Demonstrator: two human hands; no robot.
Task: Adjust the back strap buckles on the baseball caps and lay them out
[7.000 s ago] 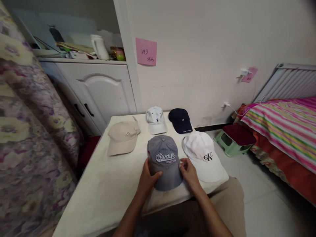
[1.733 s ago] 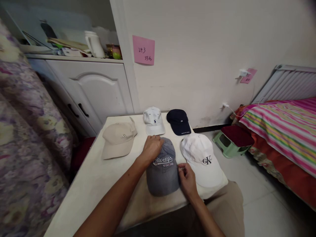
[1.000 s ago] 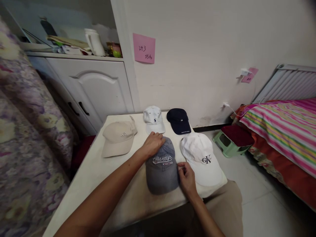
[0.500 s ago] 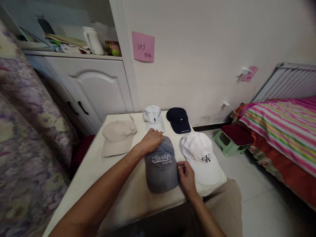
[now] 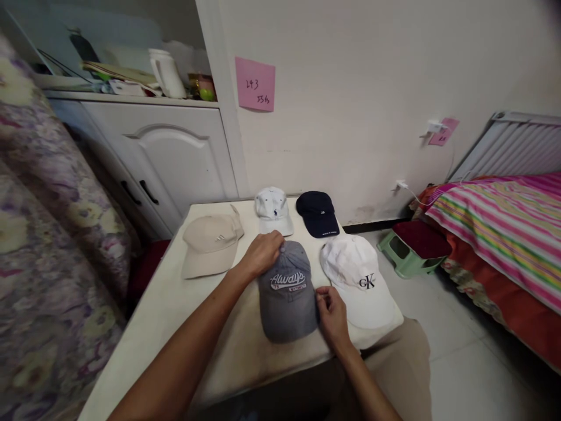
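A grey cap [image 5: 287, 295] with "Always" lettering lies on the white table [image 5: 188, 310], brim toward me. My left hand [image 5: 262, 252] rests on the back left of its crown, fingers curled over the fabric. My right hand [image 5: 331, 313] pinches the brim's right edge. A white CK cap [image 5: 357, 278] lies just right of it. A beige cap [image 5: 210, 242] is to the left. Behind are a small white cap [image 5: 272, 209] and a navy cap [image 5: 318, 213].
A white cabinet [image 5: 166, 158] with a cluttered shelf stands behind the table. A flowered cloth [image 5: 48, 234] hangs at left. A green stool [image 5: 407, 251] and a striped bed [image 5: 504, 228] are at right. A pink note [image 5: 255, 85] is on the wall.
My left hand went from the grey cap's brim to the back of its crown, where it has shifted slightly. My right hand stays at the brim's right edge.
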